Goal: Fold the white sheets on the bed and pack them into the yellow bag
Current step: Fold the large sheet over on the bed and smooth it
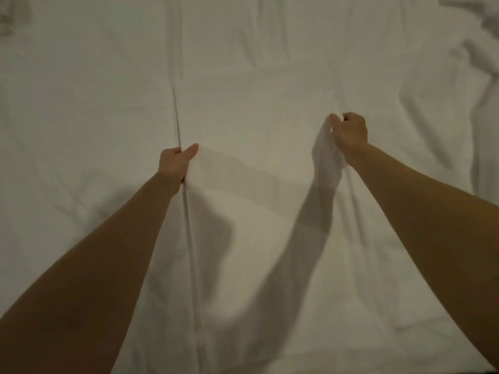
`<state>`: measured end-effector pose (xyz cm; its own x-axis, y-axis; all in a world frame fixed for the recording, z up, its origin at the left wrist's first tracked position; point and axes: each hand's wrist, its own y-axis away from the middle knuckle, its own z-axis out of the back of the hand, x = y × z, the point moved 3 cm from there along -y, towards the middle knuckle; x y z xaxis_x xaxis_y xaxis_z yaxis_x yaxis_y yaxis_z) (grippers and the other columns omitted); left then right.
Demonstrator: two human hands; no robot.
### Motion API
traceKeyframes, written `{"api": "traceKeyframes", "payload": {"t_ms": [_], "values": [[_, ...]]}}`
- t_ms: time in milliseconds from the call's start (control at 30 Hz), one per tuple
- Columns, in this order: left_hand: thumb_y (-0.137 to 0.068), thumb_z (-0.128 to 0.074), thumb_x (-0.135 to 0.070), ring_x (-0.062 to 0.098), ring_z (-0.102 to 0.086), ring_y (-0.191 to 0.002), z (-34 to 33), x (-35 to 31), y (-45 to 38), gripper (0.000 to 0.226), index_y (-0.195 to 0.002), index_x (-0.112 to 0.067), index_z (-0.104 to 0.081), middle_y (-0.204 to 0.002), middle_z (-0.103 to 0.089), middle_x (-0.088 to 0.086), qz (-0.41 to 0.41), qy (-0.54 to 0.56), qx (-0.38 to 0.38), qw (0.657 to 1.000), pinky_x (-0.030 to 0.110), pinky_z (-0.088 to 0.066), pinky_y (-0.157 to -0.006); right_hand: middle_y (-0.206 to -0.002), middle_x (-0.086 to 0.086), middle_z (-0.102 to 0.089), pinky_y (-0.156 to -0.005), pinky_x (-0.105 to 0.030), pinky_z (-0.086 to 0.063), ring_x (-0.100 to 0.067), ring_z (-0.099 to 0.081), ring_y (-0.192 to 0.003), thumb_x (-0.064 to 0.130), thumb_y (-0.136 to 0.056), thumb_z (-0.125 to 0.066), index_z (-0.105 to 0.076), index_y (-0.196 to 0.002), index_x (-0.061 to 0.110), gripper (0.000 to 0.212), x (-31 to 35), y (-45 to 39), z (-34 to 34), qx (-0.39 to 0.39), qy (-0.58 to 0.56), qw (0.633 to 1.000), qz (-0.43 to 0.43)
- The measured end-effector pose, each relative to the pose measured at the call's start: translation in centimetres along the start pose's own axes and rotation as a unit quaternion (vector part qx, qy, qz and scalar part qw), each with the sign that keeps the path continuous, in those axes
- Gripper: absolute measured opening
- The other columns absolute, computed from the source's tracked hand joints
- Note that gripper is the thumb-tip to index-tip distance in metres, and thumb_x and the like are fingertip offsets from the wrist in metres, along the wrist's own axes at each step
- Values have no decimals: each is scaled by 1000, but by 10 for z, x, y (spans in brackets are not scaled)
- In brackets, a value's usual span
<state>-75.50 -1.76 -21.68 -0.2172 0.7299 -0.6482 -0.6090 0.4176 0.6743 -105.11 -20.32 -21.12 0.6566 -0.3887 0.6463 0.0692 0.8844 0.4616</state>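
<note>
Left hand (176, 163) at nine o'clock and right hand (349, 130) at two each pinch the sheet (256, 125); raised edge taut, likely for folding.

A single wide-angle view from a head-worn camera looks forward and steeply down, close over the bed (81, 76). Both bare forearms enter from the lower corners of the frame, reaching toward its centre. White fabric fills the frame.
</note>
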Motion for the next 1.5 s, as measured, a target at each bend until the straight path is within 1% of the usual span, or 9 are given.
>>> {"api": "traceKeyframes", "payload": {"t_ms": [200, 333, 467, 567, 800, 933, 1033, 1233, 1500], "values": [[-89, -66, -12, 18, -64, -79, -10, -59, -46, 30, -115, 1, -61, -111, -64, 13, -67, 29, 5, 997, 24, -56, -74, -68, 0, -46, -59, -25, -32, -14, -44, -74, 24, -88, -53, -40, -60, 20, 32, 48, -51, -13, -60, 12, 997, 46], [-83, -73, -17, 18, -66, -85, -6, -70, -57, 26, -106, -6, -67, -102, -67, 10, -122, 11, -5, 992, 28, -56, -80, -66, 2, -49, -58, -25, -36, -5, -43, -59, 24, -83, -53, -54, -70, 17, 16, 34, -51, -6, -107, -42, 992, 60], [-81, -77, -21, 18, -67, -76, -8, -37, -52, 11, -84, -14, -69, -81, -71, 3, -39, 32, 13, 999, 32, -57, -74, -103, -5, -64, -87, -27, -43, -18, -59, -96, 30, -88, -59, -62, -111, 9, 31, 9, -48, -9, -75, 30, 997, 17], [-81, -76, -20, 10, -65, -63, -8, -22, -37, 11, -83, -13, -68, -80, -69, 3, 13, 23, 53, 998, 24, -56, -62, -113, -8, -64, -92, -31, -42, -24, -58, -108, 36, -86, -62, -60, -112, 8, 38, 2, -39, -4, -70, 51, 996, -2], [-80, -76, -15, 25, -66, -86, -3, 35, 11, 19, -95, -6, -69, -95, -69, 13, 65, 17, 62, 996, 42, -55, -87, -108, -9, -62, -77, -25, -36, -25, -59, -99, 30, -86, -66, -56, -107, 7, 33, -38, 26, 13, -105, 77, 991, -35], [-81, -76, -16, 26, -65, -85, -1, 57, 28, 24, -98, -3, -67, -99, -68, 18, 56, 1, 69, 996, 44, -54, -86, -121, -12, -48, -85, -39, -39, -30, -48, -111, 29, -90, -41, -56, -105, 11, 27, -43, 80, 4, -181, 198, 963, 34], [-83, -73, -14, 23, -66, -80, 3, 63, 40, 25, -104, -3, -66, -100, -67, 12, 64, -1, 117, 991, 35, -57, -76, -141, -15, -38, -100, -50, -33, -35, -33, -132, 24, -94, -49, -52, -125, 10, 34, -44, 123, -20, -66, 349, 925, 132], [-86, -68, -6, 27, -64, -95, 23, 87, 68, 33, -117, 3, -61, -112, -66, 15, 83, -87, 234, 965, 37, -53, -78, -159, -6, 20, -112, -64, -6, -33, 20, -145, 59, -90, -48, 7, -153, 14, 95, -55, 262, -106, 146, 310, 939, 14], [-89, -59, 2, 10, -53, -39, 37, 101, 81, 22, -111, 7, -59, -78, -58, 17, 37, -148, 267, 951, 17, -47, -38, -156, -19, 24, -109, -66, -15, -44, 17, -143, 45, -92, -54, 13, -150, 5, 97, -44, 353, -190, 124, 354, 925, -68]]}}
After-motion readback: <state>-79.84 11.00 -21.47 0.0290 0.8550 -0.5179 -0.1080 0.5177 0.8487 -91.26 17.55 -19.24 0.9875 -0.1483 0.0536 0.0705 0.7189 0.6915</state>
